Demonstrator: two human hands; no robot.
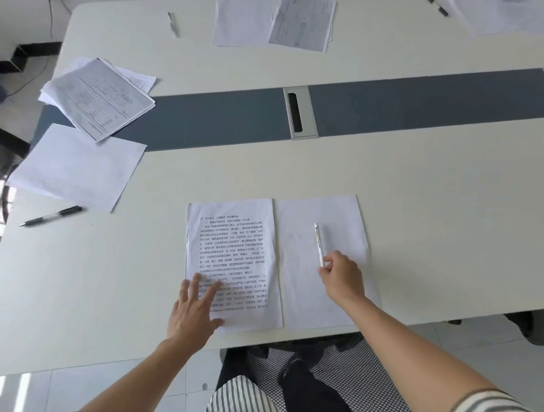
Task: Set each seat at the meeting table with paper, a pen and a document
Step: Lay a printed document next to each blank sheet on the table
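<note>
A printed document [233, 251] lies near the front edge of the white meeting table [424, 189], and a blank sheet of paper [303, 290] lies right beside it. My left hand [192, 309] rests flat with spread fingers on the document's lower left corner. My right hand [342, 277] pinches the near end of a white pen [318, 243] that lies on the blank sheet, pointing away from me.
At the left end lie a blank sheet [75, 166], a black pen [52, 215] and a stack of printed forms [102, 98]. Across the table are more papers [272, 19] and pens [172, 23], [436, 5]. A cable hatch [299, 112] sits in the grey centre strip. A mesh chair [343, 369] stands below me.
</note>
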